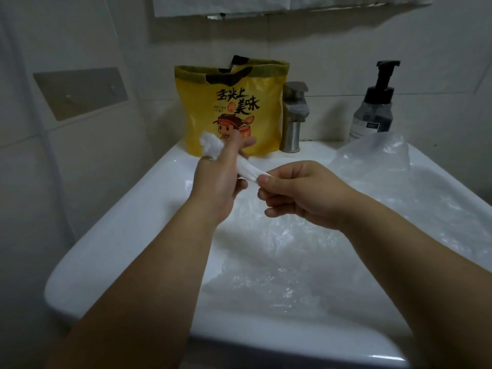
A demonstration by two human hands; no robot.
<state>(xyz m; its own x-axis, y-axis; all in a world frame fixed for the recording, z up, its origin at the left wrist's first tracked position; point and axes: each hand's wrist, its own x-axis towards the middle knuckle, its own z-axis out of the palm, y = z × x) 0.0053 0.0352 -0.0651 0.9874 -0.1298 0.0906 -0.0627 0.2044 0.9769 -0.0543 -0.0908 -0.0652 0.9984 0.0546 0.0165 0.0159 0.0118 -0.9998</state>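
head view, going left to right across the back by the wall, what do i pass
metal wall plate → yellow snack bag → steel faucet → pump bottle

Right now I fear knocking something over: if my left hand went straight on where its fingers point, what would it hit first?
Probably the yellow bag, just beyond the left hand and the white tissue it grips; depth is unclear.

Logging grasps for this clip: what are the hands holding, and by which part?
A twisted white strip, stretched between both hands: the left hand grips it near its bunched upper end, the right hand pinches its lower tip.
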